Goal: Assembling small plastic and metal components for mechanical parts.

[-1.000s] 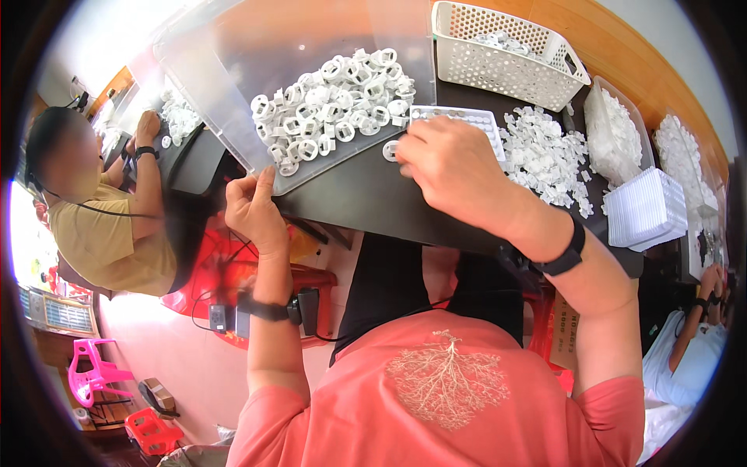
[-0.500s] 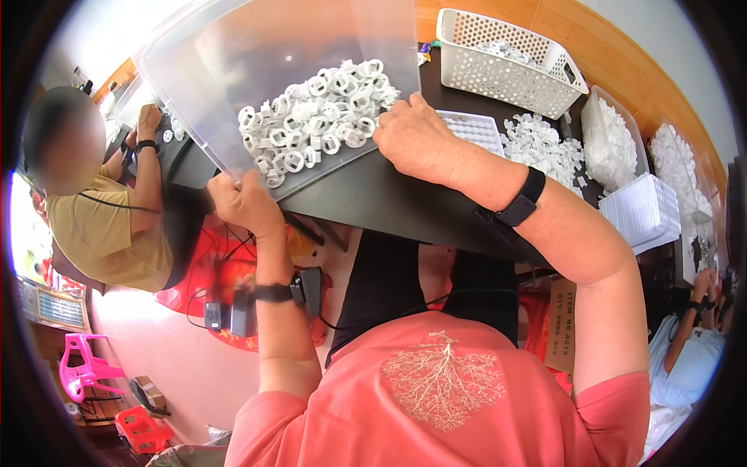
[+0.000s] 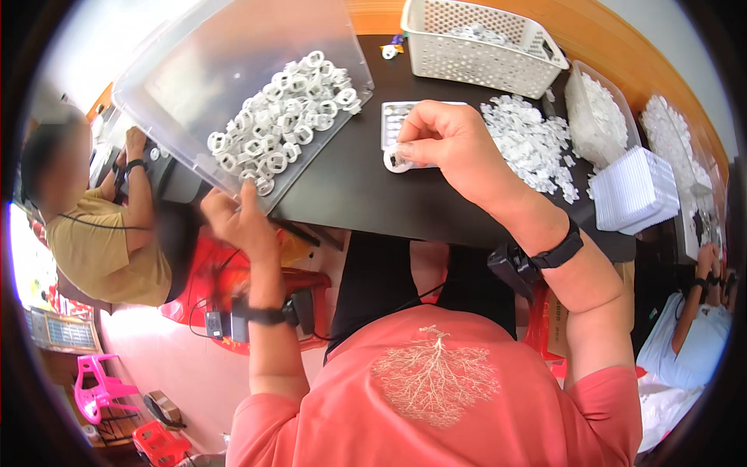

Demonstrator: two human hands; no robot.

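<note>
Right fingers (image 3: 420,150) pinch one white ring (image 3: 391,166); left fingers (image 3: 247,201) look clamped on the clear bin (image 3: 194,86)'s near edge; if that grip slips, its loose rings (image 3: 284,117) could spill imo.

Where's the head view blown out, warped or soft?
Head view: the window at far left is blown out; head view: the wood panel arcs along the rim, with black corners; head view: the co-worker's head is blurred, the right hand reasonably crisp.
</note>
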